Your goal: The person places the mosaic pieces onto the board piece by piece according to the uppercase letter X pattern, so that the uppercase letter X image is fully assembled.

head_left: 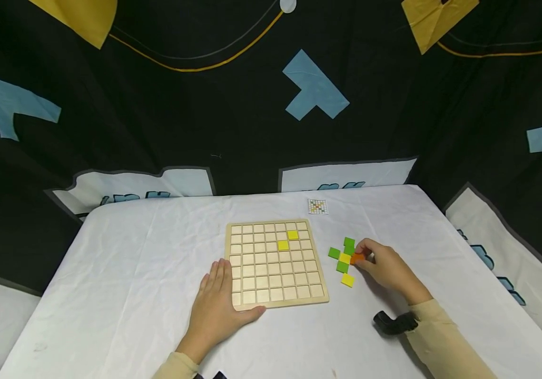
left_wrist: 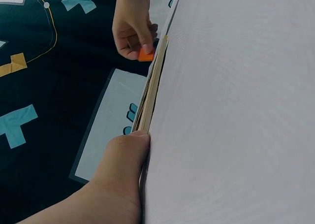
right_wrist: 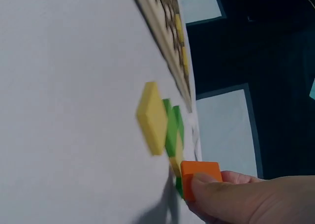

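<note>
Beige sleeves (head_left: 451, 342) are cut off below. The left hand (head_left: 215, 305), fingers straight, touches two edges of the wooden board (head_left: 256, 271). To its right, the right hand (head_left: 390, 267) pinches an orange tile (right_wrist: 205, 168), partly hidden, beside green tiles (head_left: 342, 267) and yellow tiles (head_left: 347, 280). Farther back, a small card (head_left: 317, 206) perhaps bears a grid.

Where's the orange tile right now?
Head view, right of the wooden grid board: the orange tile is pinched in the right hand, at the right side of the green tiles and yellow tiles.
</note>
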Tool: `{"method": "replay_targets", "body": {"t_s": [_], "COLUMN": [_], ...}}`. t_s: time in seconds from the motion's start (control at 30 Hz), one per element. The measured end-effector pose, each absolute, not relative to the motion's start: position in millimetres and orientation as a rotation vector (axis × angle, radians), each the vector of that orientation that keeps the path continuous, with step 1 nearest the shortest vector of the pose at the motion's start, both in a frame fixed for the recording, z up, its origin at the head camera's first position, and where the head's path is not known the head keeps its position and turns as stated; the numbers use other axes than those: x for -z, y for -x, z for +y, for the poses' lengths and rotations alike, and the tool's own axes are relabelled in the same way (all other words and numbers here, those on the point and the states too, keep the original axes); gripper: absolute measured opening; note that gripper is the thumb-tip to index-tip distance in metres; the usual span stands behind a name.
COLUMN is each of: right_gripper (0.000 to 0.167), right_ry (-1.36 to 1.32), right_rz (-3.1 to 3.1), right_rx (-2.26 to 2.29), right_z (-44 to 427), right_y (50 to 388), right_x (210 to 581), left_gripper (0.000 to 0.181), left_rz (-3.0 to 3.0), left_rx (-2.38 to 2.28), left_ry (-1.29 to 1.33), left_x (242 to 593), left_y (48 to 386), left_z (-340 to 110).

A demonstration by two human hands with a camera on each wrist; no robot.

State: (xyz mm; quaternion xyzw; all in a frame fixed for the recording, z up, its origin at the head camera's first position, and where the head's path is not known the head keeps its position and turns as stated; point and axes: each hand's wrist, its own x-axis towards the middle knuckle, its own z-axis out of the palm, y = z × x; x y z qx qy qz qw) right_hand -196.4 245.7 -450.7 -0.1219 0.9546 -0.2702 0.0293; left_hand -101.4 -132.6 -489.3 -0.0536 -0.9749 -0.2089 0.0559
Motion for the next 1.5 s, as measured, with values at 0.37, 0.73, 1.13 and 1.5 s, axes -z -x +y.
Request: {"method": "replay_targets", "body": {"t_s": [0.37,0.73,1.13,1.5], "right_gripper": [0.010,0.012,0.011,0.015], "right_ry": [0.435,0.645,0.719,0.729], "right_rz": [2.869,2.800,2.865,2.864], "right_rx": [1.032,1.132,1.049,0.967], "right_z": [185,108,80,79], "right_y": [208,208,210,208], "right_x": [446,452,464,464], "left_gripper": [0.134,0.135,0.135,0.134], "left_rz": [-2.973,-2.981,-2.978,-2.974], "left_rx": [0.637,0.609,0.604,0.595], "left_ry": [0.158,0.156,0.164,0.168], "left_x": [489,490,490,490], "left_y": [102,102,103,103], "left_z": [-132,-134,-133,-134]}}
